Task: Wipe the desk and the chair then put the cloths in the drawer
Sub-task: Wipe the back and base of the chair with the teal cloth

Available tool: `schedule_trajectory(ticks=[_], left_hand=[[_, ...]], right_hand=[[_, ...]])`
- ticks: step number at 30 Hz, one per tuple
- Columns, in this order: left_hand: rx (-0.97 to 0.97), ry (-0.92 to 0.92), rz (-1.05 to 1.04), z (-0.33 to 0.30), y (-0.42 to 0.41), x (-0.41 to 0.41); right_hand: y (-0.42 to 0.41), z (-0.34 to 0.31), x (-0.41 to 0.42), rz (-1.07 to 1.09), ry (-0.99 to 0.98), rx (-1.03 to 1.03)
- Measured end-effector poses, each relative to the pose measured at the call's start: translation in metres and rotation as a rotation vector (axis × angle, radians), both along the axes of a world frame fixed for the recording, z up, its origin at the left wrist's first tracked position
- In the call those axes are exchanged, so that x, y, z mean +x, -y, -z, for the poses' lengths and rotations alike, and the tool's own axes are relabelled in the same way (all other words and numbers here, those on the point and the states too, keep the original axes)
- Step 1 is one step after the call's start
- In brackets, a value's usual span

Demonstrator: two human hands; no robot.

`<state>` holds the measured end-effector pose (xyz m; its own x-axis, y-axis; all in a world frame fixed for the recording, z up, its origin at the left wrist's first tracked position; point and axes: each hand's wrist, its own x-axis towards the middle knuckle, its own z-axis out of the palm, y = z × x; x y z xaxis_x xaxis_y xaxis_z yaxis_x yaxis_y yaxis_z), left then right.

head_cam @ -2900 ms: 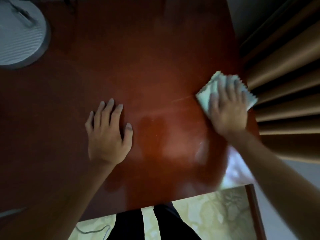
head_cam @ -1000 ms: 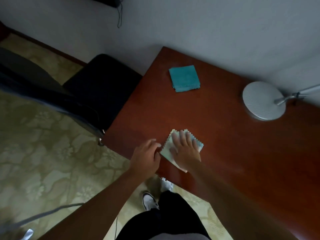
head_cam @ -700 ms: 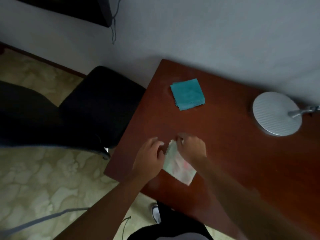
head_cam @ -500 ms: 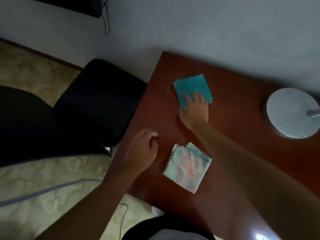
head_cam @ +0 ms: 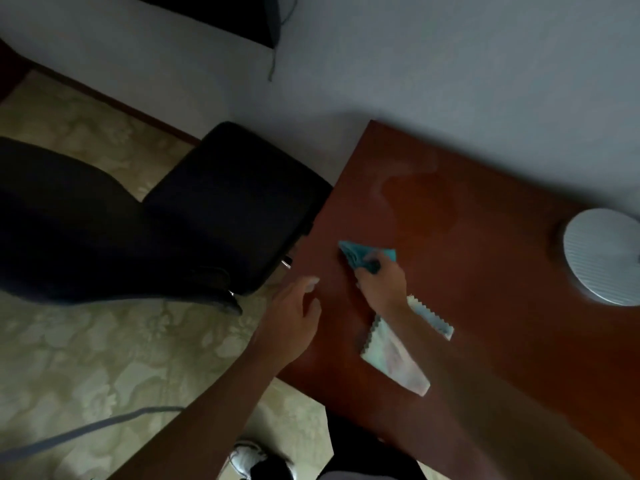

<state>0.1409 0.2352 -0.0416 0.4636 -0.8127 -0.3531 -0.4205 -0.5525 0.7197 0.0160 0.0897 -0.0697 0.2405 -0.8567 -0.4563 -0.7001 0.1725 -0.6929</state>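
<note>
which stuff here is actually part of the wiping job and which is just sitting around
Part of the job:
teal cloth, gripped by the right hand
pale cloth, lying on the desk
desk
black chair

Just there:
round white lamp base
cable on the floor
left hand, holding nothing

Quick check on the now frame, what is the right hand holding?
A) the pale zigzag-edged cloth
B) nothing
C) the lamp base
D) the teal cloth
D: the right hand has its fingers curled round the bunched teal cloth on the desk, while the pale zigzag-edged cloth lies flat under the forearm, not gripped.
</note>
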Motion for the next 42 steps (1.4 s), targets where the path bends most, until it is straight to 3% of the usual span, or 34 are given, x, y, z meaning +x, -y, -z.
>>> schedule_trajectory(ticks=[4,8,12,18,27,35,42], left_hand=[[-0.057,-0.048,-0.049,-0.025,-0.052,0.011],[-0.139,-0.048,-0.078,-0.065,-0.145,0.037],[-0.209,-0.084,-0.178,-0.095,-0.232,0.068],[-0.306,-0.041,-0.373,-0.134,-0.329,0.12],[-0.319,-0.092,-0.497,-0.141,-0.373,0.184],[-0.307,-0.099,-0.362,-0.147,-0.369,0.298],[-0.285,0.011,-0.186,-0.165,-0.349,0.407]], right_hand=[[-0.089,-0.043,0.033,0.265,0.417,0.425],[-0.193,-0.09,0.065,0.31,0.787,0.822],[-0.273,-0.127,0.098,0.363,0.952,1.045],[-0.367,-0.178,0.152,0.343,0.901,1.074],[-0.421,-0.197,0.23,0.355,0.849,0.998],[-0.422,-0.181,0.338,0.347,0.877,1.078],[-0.42,-0.202,0.437,0.413,0.935,1.032]])
